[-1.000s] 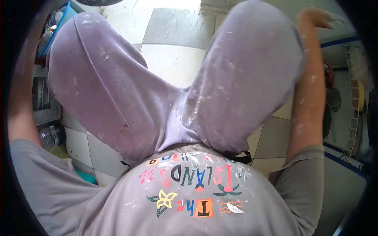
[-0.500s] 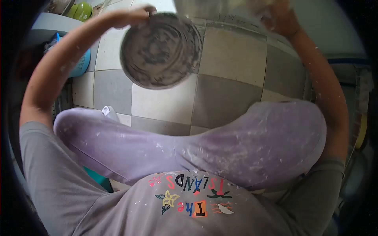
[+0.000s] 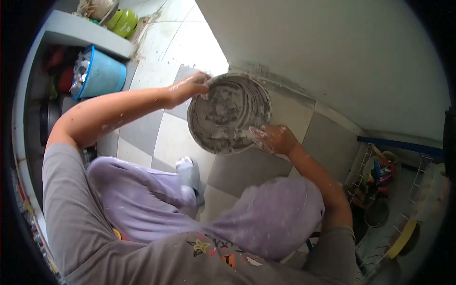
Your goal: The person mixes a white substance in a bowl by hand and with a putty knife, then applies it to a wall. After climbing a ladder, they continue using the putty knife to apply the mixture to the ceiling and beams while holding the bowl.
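Observation:
A round, shallow-looking basin (image 3: 229, 110) is held up in front of me, tilted so that its inside faces me. Grey paste coats its inner wall and bottom in swirls. My left hand (image 3: 191, 89) grips the rim at the upper left, with the thumb on the inner side. At the lower right my right hand (image 3: 276, 138) is closed, its fingers reaching over the rim to the inside. A pale, blurred patch lies by those fingertips; whether it is a tool or paste I cannot make out. Whitish specks cover both hands.
A grey-white wall (image 3: 327, 57) rises ahead on the right. To the left a blue bin (image 3: 102, 75) sits below a white ledge (image 3: 90, 31) bearing a green gas cylinder (image 3: 123, 23). A wire rack (image 3: 363, 166) with utensils stands at right. Checkered tiles (image 3: 237, 166) cover the floor.
The basin has come lower and to the right in view, with my left hand still on its rim. My right hand has come down from the upper right to the basin. The view has turned.

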Action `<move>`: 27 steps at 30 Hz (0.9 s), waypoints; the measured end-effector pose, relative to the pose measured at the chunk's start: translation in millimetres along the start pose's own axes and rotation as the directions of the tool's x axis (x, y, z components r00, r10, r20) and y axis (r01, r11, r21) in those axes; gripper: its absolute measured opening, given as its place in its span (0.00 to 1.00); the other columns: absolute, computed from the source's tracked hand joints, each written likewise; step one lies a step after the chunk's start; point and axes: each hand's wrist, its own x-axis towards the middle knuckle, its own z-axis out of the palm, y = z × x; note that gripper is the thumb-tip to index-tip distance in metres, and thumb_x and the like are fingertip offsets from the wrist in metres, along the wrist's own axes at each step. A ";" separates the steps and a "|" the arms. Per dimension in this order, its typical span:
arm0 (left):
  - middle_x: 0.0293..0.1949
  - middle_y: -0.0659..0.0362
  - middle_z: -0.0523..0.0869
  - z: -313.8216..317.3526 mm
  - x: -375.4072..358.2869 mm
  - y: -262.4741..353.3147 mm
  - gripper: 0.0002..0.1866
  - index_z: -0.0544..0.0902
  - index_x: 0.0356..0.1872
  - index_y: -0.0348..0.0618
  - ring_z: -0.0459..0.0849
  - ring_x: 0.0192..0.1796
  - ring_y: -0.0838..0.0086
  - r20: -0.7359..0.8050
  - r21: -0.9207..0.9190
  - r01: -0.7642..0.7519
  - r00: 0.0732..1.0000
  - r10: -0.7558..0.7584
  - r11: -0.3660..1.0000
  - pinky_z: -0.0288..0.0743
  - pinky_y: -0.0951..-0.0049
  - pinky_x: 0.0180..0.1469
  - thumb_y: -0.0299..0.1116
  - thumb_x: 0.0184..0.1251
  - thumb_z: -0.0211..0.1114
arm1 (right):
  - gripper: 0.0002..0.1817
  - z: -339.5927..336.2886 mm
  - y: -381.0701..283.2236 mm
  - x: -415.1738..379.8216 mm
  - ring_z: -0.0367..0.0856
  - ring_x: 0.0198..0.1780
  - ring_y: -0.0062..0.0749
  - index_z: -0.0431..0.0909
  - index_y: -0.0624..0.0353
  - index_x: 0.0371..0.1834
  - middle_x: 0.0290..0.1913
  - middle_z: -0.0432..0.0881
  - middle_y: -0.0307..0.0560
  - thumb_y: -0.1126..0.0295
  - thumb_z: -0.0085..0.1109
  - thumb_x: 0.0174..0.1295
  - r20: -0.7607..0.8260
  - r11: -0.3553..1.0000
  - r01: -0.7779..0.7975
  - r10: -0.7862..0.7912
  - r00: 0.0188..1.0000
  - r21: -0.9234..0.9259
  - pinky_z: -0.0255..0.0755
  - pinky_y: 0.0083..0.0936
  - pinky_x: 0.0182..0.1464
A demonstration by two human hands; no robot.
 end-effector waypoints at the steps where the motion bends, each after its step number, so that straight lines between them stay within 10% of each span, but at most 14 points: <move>1: 0.58 0.49 0.69 -6.7 3.1 -10.7 0.25 0.75 0.54 0.36 0.68 0.61 0.64 0.057 -0.019 0.007 0.998 -0.006 1.000 0.65 0.67 0.60 0.37 0.55 0.59 | 0.35 -2.6 -2.4 -2.3 0.84 0.33 0.33 0.66 0.35 0.69 0.39 0.81 0.42 0.61 0.64 0.56 -0.008 1.000 -0.012 0.012 1.000 0.009 0.79 0.33 0.31; 10: 0.58 0.54 0.69 -2.4 4.7 -85.4 0.23 0.71 0.58 0.43 0.66 0.66 0.64 0.223 -0.460 0.204 0.969 -0.109 0.864 0.63 0.48 0.66 0.39 0.63 0.58 | 0.24 -101.7 -25.0 50.8 0.84 0.37 0.44 0.69 0.43 0.65 0.36 0.82 0.49 0.61 0.55 0.63 0.652 0.987 -0.104 0.161 0.741 -0.125 0.77 0.43 0.40; 13: 0.60 0.54 0.68 24.3 14.6 -103.5 0.23 0.69 0.59 0.43 0.65 0.67 0.65 0.228 -0.448 0.257 0.959 -0.169 0.856 0.67 0.50 0.65 0.38 0.64 0.59 | 0.19 -100.5 -8.7 59.3 0.83 0.39 0.50 0.73 0.46 0.58 0.38 0.83 0.52 0.62 0.55 0.64 0.612 0.966 -0.250 0.240 0.754 -0.070 0.76 0.45 0.41; 16: 0.61 0.53 0.67 38.3 14.2 -115.5 0.24 0.68 0.60 0.41 0.66 0.67 0.66 0.252 -0.501 0.282 0.952 -0.174 0.818 0.67 0.52 0.65 0.38 0.64 0.58 | 0.21 -87.7 2.9 89.2 0.80 0.46 0.53 0.74 0.46 0.60 0.40 0.83 0.55 0.66 0.56 0.61 0.752 0.899 -0.380 0.402 0.523 -0.217 0.74 0.46 0.47; 27: 0.50 0.58 0.64 60.6 -11.5 -87.0 0.20 0.72 0.51 0.39 0.68 0.50 0.73 0.090 -0.061 0.088 0.993 -0.082 0.994 0.67 0.70 0.54 0.45 0.71 0.57 | 0.19 -33.2 19.7 32.1 0.82 0.39 0.53 0.79 0.51 0.55 0.36 0.83 0.59 0.69 0.59 0.59 0.515 0.722 -0.689 0.614 0.598 -0.059 0.75 0.42 0.45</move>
